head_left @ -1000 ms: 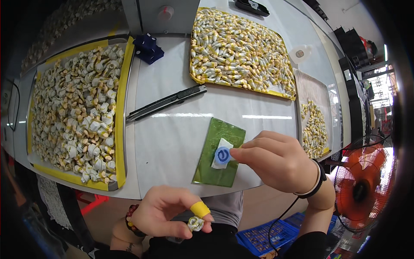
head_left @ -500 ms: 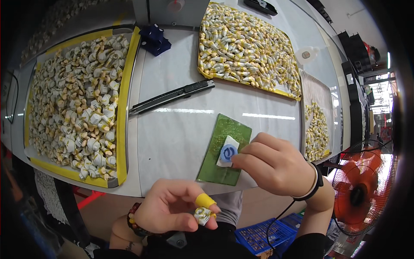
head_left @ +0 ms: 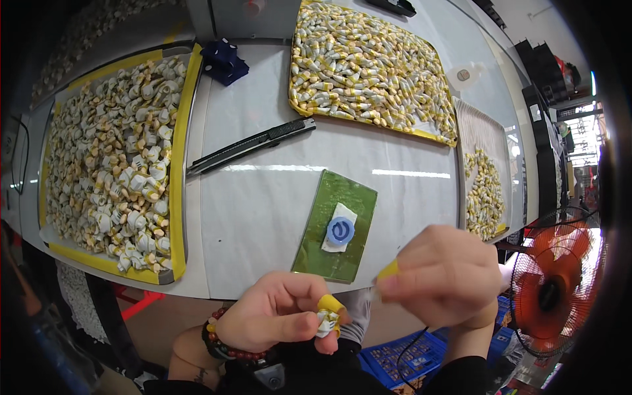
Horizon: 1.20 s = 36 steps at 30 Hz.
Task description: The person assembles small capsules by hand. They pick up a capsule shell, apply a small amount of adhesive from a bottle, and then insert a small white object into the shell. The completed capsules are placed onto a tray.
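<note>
Left hand (head_left: 276, 319) low in the view, just below the near table edge, fingers curled and pressed together on a small white and yellow part (head_left: 326, 322). Yellow rubbery cap (head_left: 331, 305) on the thumb tip, touching the part from above. Part itself small, crumpled in look, with a whitish body and yellow marks; finer shape too small to tell. Dark red bead bracelet (head_left: 227, 342) around the left wrist.

Right hand (head_left: 442, 276) just to the right and a little higher, closed into a loose fist, fingertips pinched together. Another yellow finger cap (head_left: 388, 269) at the pinch, pointing toward the left hand. Whether anything sits inside this pinch, cannot tell.

On the pale grey, smooth and slightly glossy table (head_left: 263, 210), a flat green rectangular mat (head_left: 336, 227) just beyond the hands, its surface matte. On it a small white piece with a round blue disc (head_left: 340, 231).

Further back, a long black utility knife (head_left: 253, 145), lying diagonally. At left a yellow-rimmed tray (head_left: 178, 164) heaped with the same kind of small white and yellow parts. At the back a second such tray (head_left: 372, 62), also full. At right a narrow tray (head_left: 484, 184) with a smaller heap. Dark blue cloth bundle (head_left: 224, 60) near the back. Orange fan (head_left: 556, 289) with a wire grille at the right edge.
</note>
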{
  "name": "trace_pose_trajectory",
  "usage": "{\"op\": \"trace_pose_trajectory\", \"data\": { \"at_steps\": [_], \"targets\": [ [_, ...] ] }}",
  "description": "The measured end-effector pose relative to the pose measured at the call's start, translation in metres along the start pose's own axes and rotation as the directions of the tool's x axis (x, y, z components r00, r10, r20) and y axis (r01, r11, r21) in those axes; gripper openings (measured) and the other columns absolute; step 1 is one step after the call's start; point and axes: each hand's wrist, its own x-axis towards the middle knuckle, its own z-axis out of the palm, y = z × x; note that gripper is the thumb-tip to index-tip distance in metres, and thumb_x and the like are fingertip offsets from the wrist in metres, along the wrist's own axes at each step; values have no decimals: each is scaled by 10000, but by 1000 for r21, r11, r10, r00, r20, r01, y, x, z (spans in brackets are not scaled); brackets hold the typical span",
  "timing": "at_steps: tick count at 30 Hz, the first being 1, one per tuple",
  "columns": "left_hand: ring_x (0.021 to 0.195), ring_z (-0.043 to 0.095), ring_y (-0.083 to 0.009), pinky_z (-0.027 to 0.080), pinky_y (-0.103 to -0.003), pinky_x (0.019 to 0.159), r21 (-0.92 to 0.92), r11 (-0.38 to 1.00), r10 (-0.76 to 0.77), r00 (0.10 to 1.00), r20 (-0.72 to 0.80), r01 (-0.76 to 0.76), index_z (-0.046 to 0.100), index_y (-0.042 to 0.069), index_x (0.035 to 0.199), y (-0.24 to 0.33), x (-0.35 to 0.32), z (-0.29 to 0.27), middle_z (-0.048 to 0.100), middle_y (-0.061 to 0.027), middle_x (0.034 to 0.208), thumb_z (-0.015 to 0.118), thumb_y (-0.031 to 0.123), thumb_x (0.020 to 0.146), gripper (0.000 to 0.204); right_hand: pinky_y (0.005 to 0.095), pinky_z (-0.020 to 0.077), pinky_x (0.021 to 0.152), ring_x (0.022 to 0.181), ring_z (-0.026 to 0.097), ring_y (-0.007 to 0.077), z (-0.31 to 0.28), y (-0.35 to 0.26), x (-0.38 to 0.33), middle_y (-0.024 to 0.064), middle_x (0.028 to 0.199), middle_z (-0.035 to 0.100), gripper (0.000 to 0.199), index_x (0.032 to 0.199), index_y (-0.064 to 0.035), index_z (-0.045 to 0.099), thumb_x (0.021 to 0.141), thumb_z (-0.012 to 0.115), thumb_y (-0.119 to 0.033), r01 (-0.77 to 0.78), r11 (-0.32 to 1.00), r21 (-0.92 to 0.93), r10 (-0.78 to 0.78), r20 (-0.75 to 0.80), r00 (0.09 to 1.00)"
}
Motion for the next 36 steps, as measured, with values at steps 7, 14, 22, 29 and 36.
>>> {"op": "trace_pose_trajectory", "data": {
  "at_steps": [7, 14, 22, 29, 36],
  "targets": [
    [763, 612, -110, 495, -242, 722, -107, 989, -101, 993, 57, 107, 540, -30, 1014, -8, 8, 0, 625, -83, 845, 605, 231, 880, 300, 243, 480, 538, 642, 587, 185, 8, 7, 0, 116, 807, 612, 184, 883, 54, 633, 728, 632, -46, 267, 964, 16, -267, 24, 963],
    [750, 594, -107, 480, -240, 713, -75, 984, -158, 986, 55, 162, 541, -25, 1021, -10, 12, 6, 616, -69, 852, 591, 249, 892, 307, 216, 487, 526, 629, 600, 139, 4, -4, 2, 43, 821, 639, 182, 817, -53, 683, 639, 687, -18, 252, 960, -122, -240, 104, 965],
    [770, 601, -110, 485, -241, 725, -43, 983, -180, 984, 8, 180, 542, -18, 987, -9, 13, 11, 619, -73, 858, 594, 215, 891, 257, 220, 494, 539, 661, 610, 149, 1, -4, -2, 55, 836, 647, 173, 823, -38, 679, 651, 680, -16, 221, 971, -97, -209, 115, 971],
    [792, 606, -125, 492, -257, 741, -16, 983, -186, 983, -7, 186, 539, -14, 968, -5, 14, 12, 620, -82, 859, 604, 195, 880, 236, 221, 491, 545, 665, 612, 158, -1, -6, -3, 80, 850, 649, 161, 846, -16, 675, 686, 663, -17, 194, 979, -69, -184, 126, 975],
    [840, 617, -168, 488, -263, 767, 147, 974, -156, 981, -115, 172, 540, -45, 979, -7, 10, 12, 634, -122, 875, 610, 136, 863, 226, 223, 489, 569, 693, 611, 167, -1, -4, -8, 105, 833, 633, 78, 826, 24, 650, 759, 634, -13, 288, 952, -106, -287, 25, 958]
  ]
}}
